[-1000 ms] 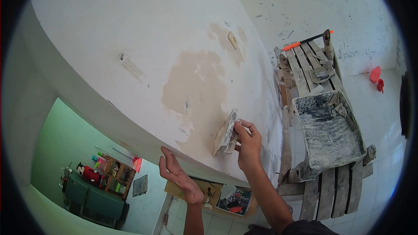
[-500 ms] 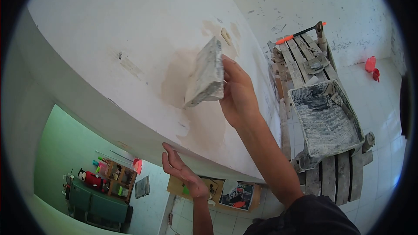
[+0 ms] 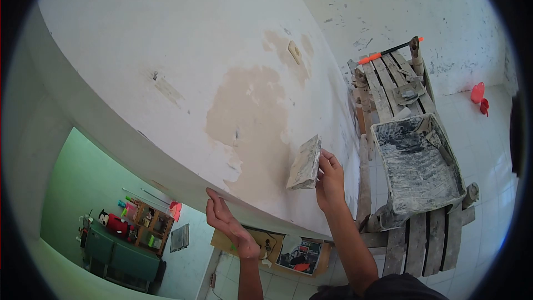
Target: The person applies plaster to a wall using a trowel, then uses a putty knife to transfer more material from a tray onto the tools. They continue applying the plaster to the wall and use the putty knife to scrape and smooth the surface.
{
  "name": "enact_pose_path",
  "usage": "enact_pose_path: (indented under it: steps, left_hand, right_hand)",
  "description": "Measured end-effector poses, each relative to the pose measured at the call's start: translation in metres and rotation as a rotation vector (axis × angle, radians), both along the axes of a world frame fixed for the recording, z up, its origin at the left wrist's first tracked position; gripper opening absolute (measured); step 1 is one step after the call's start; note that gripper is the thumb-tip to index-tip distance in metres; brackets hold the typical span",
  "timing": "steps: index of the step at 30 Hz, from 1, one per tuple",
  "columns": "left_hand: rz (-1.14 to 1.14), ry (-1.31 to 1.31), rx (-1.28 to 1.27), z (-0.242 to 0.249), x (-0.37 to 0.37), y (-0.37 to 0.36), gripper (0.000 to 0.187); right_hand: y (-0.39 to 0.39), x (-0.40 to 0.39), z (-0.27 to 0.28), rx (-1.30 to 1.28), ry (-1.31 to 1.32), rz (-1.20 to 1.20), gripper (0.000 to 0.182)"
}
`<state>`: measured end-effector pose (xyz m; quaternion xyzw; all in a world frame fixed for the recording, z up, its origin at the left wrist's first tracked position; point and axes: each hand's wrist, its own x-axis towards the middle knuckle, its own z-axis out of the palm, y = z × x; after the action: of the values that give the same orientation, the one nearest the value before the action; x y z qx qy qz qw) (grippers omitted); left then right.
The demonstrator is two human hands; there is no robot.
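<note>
My right hand point(image 3: 331, 180) is closed around a plastering trowel point(image 3: 305, 163) whose broad face is crusted with whitish plaster. The trowel stands tilted close over the white wall point(image 3: 183, 33), at the lower right border of a beige patch point(image 3: 250, 116). Much of its grip is hidden behind the blade and my fingers. My left hand point(image 3: 233, 230) holds nothing; its fingers are stretched out with the tips at the wall's lower edge. A small rectangular fitting point(image 3: 295, 53) sits in the wall above the patch.
At right, a plaster-smeared tray point(image 3: 419, 169) stands on a slatted wooden platform point(image 3: 397, 244). Another flat tool point(image 3: 408, 93) and an orange-and-black handled tool point(image 3: 391, 51) lie farther up it. Beyond the opening at lower left is a green cabinet point(image 3: 127, 258).
My right hand has moved the trowel down and to the right, uncovering more of the beige patch. My left hand stays at the wall edge. The view has shifted slightly.
</note>
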<state>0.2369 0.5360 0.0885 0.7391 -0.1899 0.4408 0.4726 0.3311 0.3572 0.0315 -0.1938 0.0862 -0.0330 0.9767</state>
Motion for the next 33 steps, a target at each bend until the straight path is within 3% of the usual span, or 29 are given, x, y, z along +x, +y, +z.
enact_pose_path:
  steps: [7,9,16,19,22,27,33]
  left_hand:
    - [-0.023,0.009,-0.012,0.003,-0.001,-0.003,0.105]
    - [-0.017,-0.007,0.061,0.003,-0.001,-0.001,0.091]
    - [-0.051,-0.013,0.015,0.002,0.001,-0.006,0.092]
    - [-0.077,-0.015,0.015,0.005,-0.001,-0.010,0.092]
    - [-0.039,0.003,0.013,0.008,-0.004,-0.014,0.091]
    - [-0.074,-0.010,0.042,0.008,-0.005,-0.011,0.090]
    - [-0.063,-0.027,-0.003,0.005,-0.001,-0.014,0.097]
  right_hand:
    - [0.018,-0.004,0.036,-0.165,-0.027,0.064,0.025]
    - [0.018,-0.010,0.052,-0.198,-0.043,0.069,0.025]
    - [0.022,-0.014,0.125,-0.130,-0.210,0.106,0.041]
    - [0.024,-0.013,0.170,-0.106,-0.266,0.073,0.030]
    - [0.019,0.000,0.203,0.042,-0.428,0.074,0.039]
    - [-0.017,0.009,0.174,0.178,-0.506,-0.064,0.032]
    - [-0.011,0.025,0.085,-0.013,-0.182,-0.029,0.033]
